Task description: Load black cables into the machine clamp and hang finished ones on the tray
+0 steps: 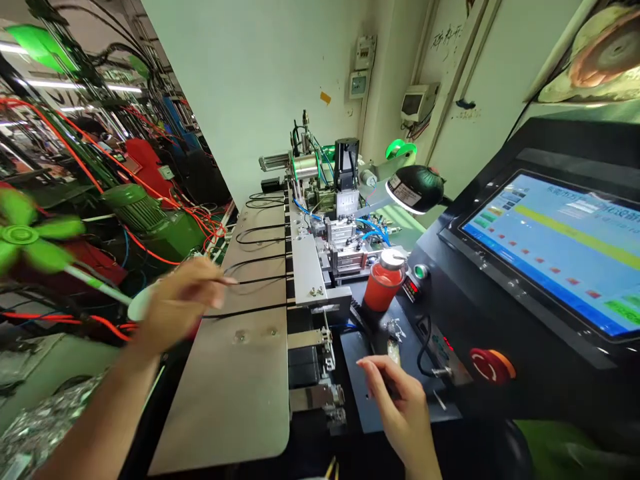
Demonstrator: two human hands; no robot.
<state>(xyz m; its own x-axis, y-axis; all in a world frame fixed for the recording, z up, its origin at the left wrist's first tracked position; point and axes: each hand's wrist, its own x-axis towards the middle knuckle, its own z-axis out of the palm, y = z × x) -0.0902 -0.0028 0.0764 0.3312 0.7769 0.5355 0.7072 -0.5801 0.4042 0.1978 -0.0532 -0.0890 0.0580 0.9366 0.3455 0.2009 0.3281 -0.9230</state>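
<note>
My left hand (183, 300), smeared by motion, is over the left edge of a metal plate (240, 393). Its fingertips are at a looped black cable (265, 279); I cannot tell whether they grip it. Another black cable (250, 311) runs across the plate toward this hand. My right hand (400, 400) is at the front, above a dark base, with thumb and fingers drawn together. Anything between them is hidden or too small to make out. Metal clamps (327, 350) of the machine lie to its left.
An orange-red jar (383, 287) with a pale lid stands behind my right hand. A touchscreen (555, 247) and a red emergency stop button (493, 365) are on the right. A black lamp (415, 188) overhangs the machine. At left is a green fan (23, 235).
</note>
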